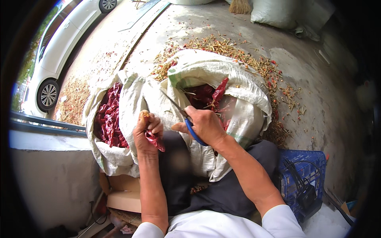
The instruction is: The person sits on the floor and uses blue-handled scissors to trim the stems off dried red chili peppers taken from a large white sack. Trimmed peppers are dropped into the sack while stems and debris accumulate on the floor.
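Note:
My left hand (149, 131) is closed around a dried red chili pepper (155, 141), whose wrinkled body sticks out below the fingers. A yellowish bit shows at the thumb tip. In my right hand (206, 125) is a pair of scissors with blue handles (194, 133); the dark blades point up and left, clear of the left hand. Just beyond the right hand, a long red chili pepper (219, 94) rises over the mouth of the right white woven sack (246, 87). Whether it touches that hand I cannot tell. The left white woven sack (129, 95) holds many dried red chilies (111, 123).
Cut stems and red scraps (278, 87) litter the concrete around the sacks. At right stands a blue plastic crate (313, 158) with a black cable and a dark device. A cardboard box (125, 200) sits at lower left. A white car (59, 51) is parked beyond.

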